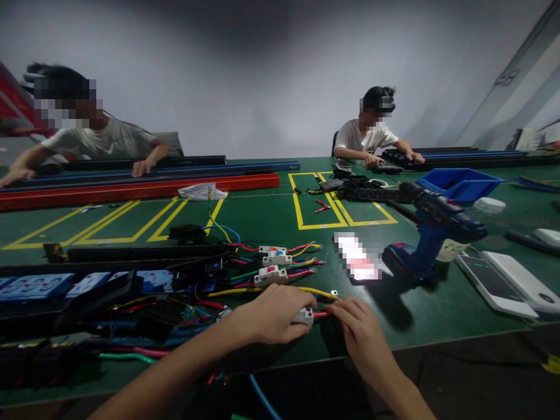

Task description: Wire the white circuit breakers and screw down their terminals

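Note:
Near the front edge of the green table, my left hand [277, 315] is closed round a small white circuit breaker [305, 316]. A short red wire [321, 314] runs out of the breaker to the right, and the fingers of my right hand [361, 326] pinch its end. Just behind my hands lies a yellow wire [306, 290] with a metal lug. Farther back are more white breakers [272, 274] with red, yellow and green wires ending in lugs. To the left, black strips carry blue sockets [37, 286] among tangled wires.
On the right stand a blue cordless drill [431, 233], a lit phone [356, 256], white devices [499, 283] and a blue bin [459, 184]. Small red pliers [322, 206] lie farther back. Two people work across the table, beside long red [175, 189] and blue rails.

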### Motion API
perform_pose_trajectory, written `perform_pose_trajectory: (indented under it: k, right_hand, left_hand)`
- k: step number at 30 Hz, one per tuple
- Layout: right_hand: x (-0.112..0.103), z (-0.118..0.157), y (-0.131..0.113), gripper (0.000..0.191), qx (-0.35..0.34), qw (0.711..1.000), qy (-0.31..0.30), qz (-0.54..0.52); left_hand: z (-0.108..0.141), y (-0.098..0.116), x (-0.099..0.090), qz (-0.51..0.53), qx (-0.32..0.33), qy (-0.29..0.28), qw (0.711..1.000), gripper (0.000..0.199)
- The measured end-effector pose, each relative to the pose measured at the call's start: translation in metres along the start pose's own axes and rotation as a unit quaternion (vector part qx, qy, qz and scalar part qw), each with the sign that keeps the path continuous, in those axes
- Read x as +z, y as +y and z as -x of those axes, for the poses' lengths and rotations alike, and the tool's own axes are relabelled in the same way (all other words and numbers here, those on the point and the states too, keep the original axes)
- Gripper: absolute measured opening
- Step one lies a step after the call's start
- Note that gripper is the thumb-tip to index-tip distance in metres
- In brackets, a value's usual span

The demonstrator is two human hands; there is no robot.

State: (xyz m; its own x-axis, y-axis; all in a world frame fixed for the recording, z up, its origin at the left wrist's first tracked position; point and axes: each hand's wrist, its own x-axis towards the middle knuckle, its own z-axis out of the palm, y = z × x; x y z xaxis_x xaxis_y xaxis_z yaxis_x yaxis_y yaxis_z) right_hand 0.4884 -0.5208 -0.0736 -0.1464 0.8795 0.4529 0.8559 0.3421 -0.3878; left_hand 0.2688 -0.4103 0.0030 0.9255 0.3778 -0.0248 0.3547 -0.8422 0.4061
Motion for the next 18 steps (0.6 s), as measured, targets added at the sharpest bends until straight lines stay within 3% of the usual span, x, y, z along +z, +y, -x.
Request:
perform_pose_trajectory:
  k: [3, 6, 10, 14, 16, 18]
  right_hand:
    - [0.005, 0.004, -0.002, 0.039, -0.003, 0.999, 0.041, 0.028]
    - [0.006, 0.006, -0.006, 0.042, -0.006, 0.996, 0.077, 0.049]
    - [-0.005, -0.012, -0.005, 0.037, -0.006, 0.988, 0.142, 0.058]
    - [-0.016, -0.079, 0.024, 0.028, 0.021, 0.983, 0.139, 0.117]
    - [-0.013, -0.127, 0.048, 0.032, 0.086, 0.977, 0.055, 0.189]
    - [-0.004, -0.174, 0.074, 0.035, 0.109, 0.971, 0.022, 0.211]
  left_hand:
    - [-0.002, 0.001, -0.003, -0.017, 0.007, -0.009, 1.0, 0.039]
    - [-0.004, 0.001, 0.0, -0.019, 0.009, -0.002, 1.0, 0.028]
    - [-0.004, 0.0, 0.006, 0.005, 0.024, 0.017, 1.0, 0.024]
    - [-0.003, -0.003, 0.005, 0.015, 0.046, 0.017, 0.999, 0.027]
    - [-0.002, -0.004, 0.003, 0.016, 0.054, 0.012, 0.998, 0.028]
    - [-0.002, -0.004, 0.002, 0.016, 0.061, 0.005, 0.998, 0.028]
